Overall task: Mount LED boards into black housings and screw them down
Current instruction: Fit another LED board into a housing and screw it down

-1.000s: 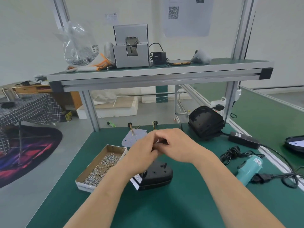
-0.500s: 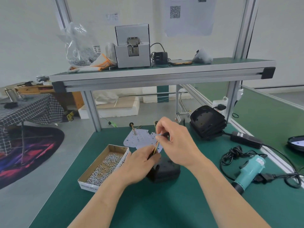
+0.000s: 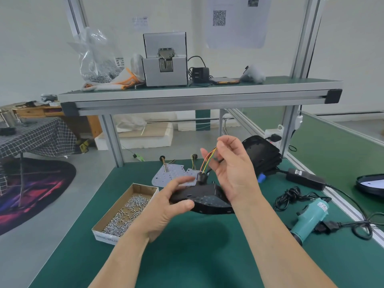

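My left hand (image 3: 166,206) grips a black housing (image 3: 204,199) by its left end and holds it tilted above the green bench. My right hand (image 3: 232,171) pinches a bundle of coloured wires (image 3: 207,161) that rises out of a black grommet (image 3: 201,178) on top of the housing. Two white LED boards (image 3: 168,173) with their own wires lie flat on the bench just behind my hands. A stack of black housings (image 3: 262,154) sits at the back right.
An open cardboard box of screws (image 3: 124,210) lies left of my hands. A teal electric screwdriver (image 3: 309,219) with cables and a black power adapter (image 3: 305,179) lie on the right. An aluminium shelf (image 3: 199,96) overhangs the back.
The housing has been lifted off the bench and tilted in my left hand. My right hand has pulled the wires upward through the grommet.
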